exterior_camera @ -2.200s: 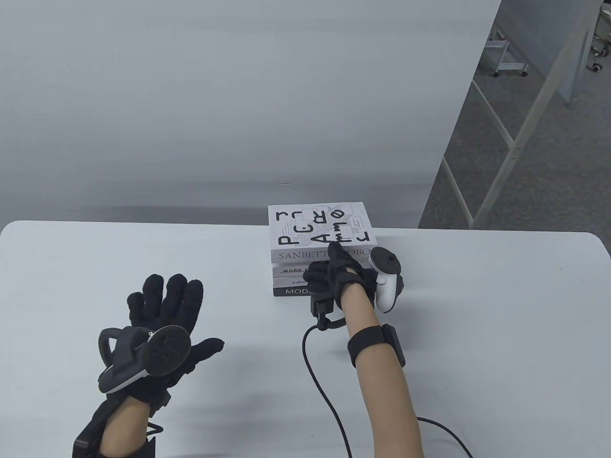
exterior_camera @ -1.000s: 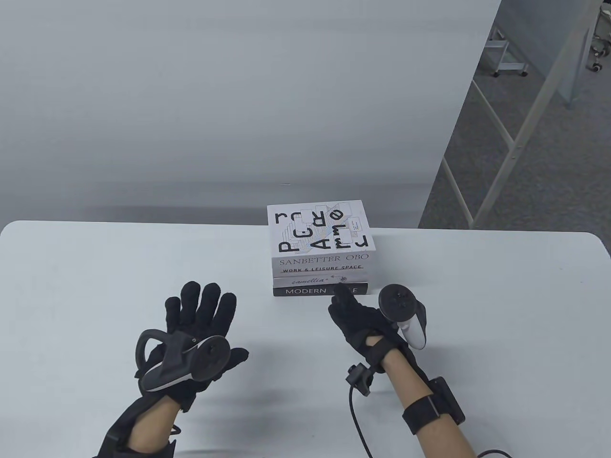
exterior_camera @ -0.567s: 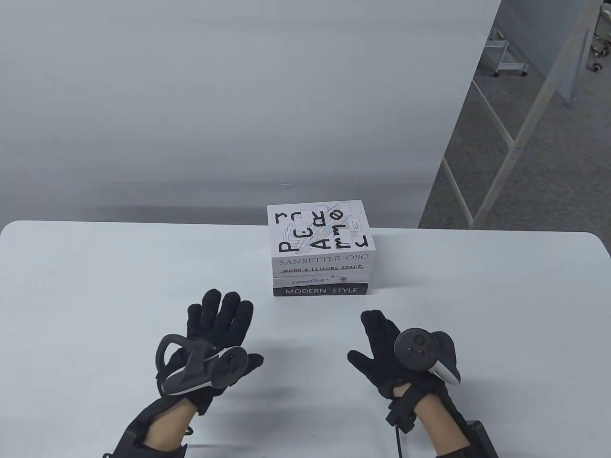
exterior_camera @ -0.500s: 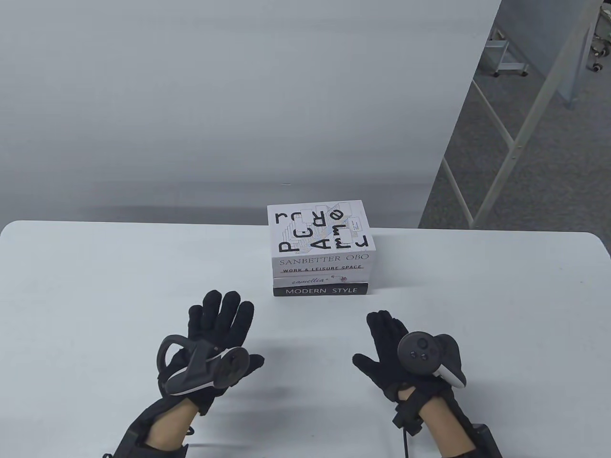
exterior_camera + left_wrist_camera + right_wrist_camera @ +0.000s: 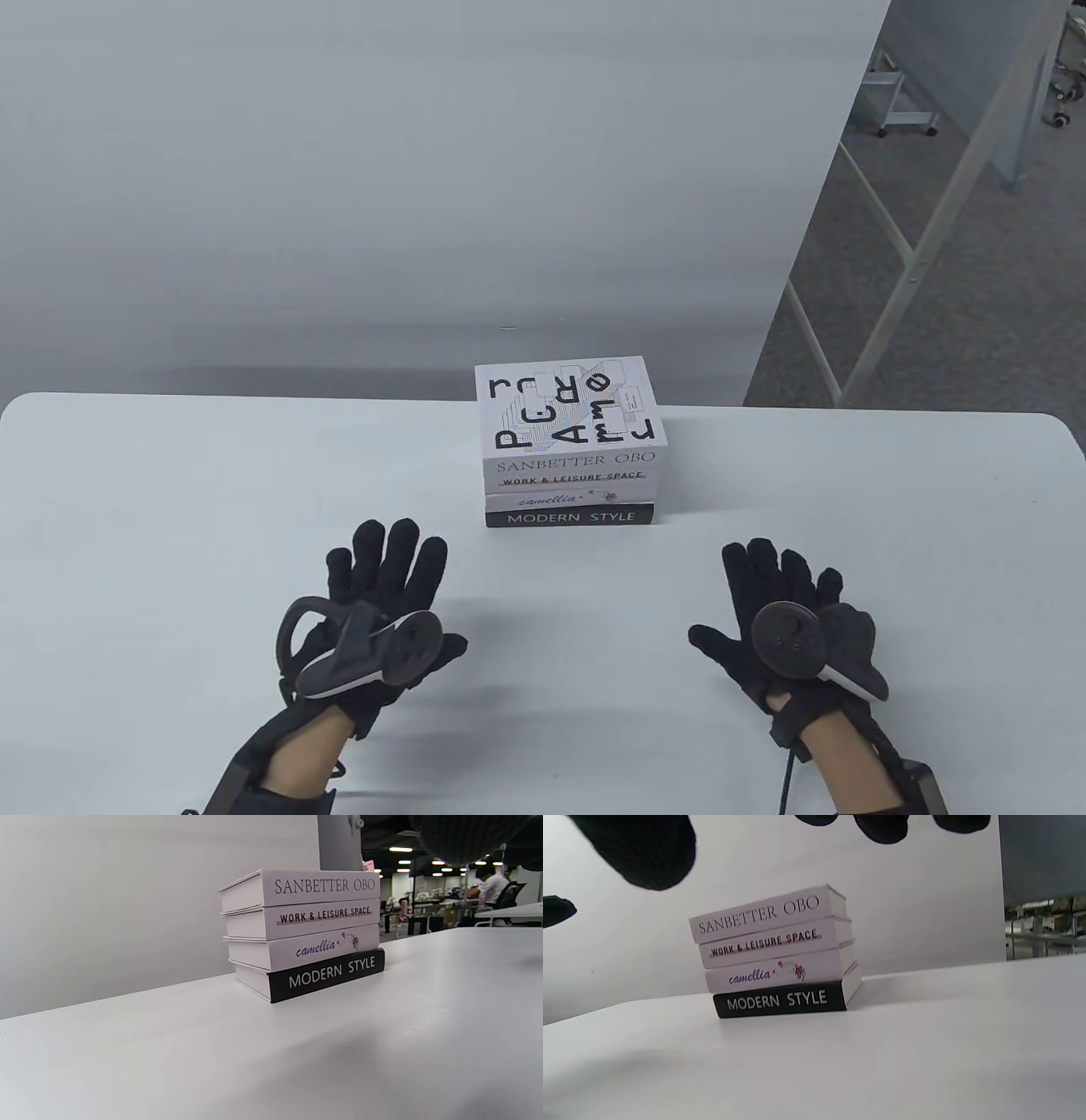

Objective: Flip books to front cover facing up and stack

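Nearest the table's front edge, the left hand [image 5: 386, 594] and right hand [image 5: 776, 607] are hovering flat over the table [image 5: 170, 509], fingers spread apart and gripping nothing, each well short of the books. Beyond them, between the two hands and toward the far edge, the stack [image 5: 570, 475] is sitting four books high, spines facing the person. The black book [image 5: 570, 517] is lying at the bottom, the camellia book [image 5: 567, 497] and the work-and-leisure book [image 5: 570, 480] are resting above it, and the top book [image 5: 568, 407] is showing a printed cover upward.

Judging from this, the stacking is looking finished. The risks are small: the upper books are sitting slightly off the black one's edges in the wrist views, so a careless nudge from either hand could be enough to skew the pile. Whether the lower covers are facing up cannot be told, since only their spines are showing.
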A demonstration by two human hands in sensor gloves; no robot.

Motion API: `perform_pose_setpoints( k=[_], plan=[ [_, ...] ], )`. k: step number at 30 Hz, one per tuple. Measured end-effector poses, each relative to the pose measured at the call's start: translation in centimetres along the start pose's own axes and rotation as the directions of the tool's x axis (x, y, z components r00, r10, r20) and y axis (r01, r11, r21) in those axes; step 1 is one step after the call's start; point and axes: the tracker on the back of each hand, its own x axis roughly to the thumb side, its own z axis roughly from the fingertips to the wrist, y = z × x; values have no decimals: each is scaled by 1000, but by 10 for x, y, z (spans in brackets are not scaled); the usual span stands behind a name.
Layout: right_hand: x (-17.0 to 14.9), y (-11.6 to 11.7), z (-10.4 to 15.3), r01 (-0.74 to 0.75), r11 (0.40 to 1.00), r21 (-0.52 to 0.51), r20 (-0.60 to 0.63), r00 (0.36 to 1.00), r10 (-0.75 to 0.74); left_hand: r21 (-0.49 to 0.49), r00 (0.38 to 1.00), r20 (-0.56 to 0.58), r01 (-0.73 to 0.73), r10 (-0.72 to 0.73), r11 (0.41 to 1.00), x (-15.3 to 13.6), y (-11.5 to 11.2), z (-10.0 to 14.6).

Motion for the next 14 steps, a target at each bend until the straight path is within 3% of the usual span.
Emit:
perform_pose_setpoints(
  k=[14],
  plan=[
    [11, 10, -3, -11, 995, 94, 34, 999, 7, -27, 1000, 0, -4, 4, 1000, -3, -2, 0]
  ],
)
